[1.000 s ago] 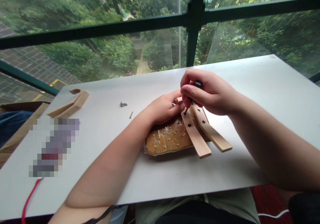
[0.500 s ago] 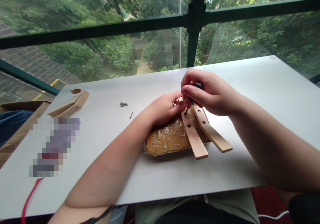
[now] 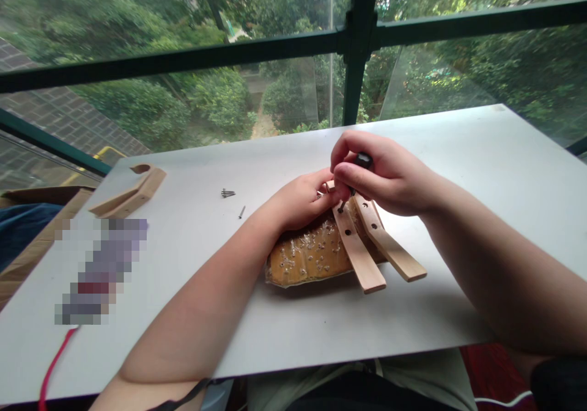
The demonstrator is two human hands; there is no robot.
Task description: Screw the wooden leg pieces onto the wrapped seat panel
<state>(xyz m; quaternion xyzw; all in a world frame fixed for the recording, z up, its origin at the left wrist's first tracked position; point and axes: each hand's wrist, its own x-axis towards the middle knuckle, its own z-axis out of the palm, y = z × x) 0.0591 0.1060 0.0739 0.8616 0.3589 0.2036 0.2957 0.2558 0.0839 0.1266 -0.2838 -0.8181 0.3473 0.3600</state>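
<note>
My right hand point(image 3: 383, 169) is closed around the black handle of a screwdriver point(image 3: 364, 161). Its thin shaft points down into the upper hole of a pale wooden hook point(image 3: 355, 253). My left hand point(image 3: 305, 202) grips the far end of this hook, its fingertips partly hidden. Under the hook lies a tape-wrapped brown block point(image 3: 302, 258), its top dotted with small holes. A second wooden hook point(image 3: 394, 249) rests beside the first at a slant, its two holes showing. Whether a screw sits under the screwdriver tip is too small to tell.
Several screws point(image 3: 228, 193) lie in a cluster on the white table point(image 3: 284, 331), with one loose screw point(image 3: 241, 212) nearby. Another wooden hook point(image 3: 132, 194) is at the far left. A blurred-out object point(image 3: 103, 270) with a red strap point(image 3: 54, 362) lies nearer. Windows border the back edge.
The near end of the hook under the screwdriver has swung slightly right. The screwdriver handle has tilted a little. Both hands stay in nearly the same place.
</note>
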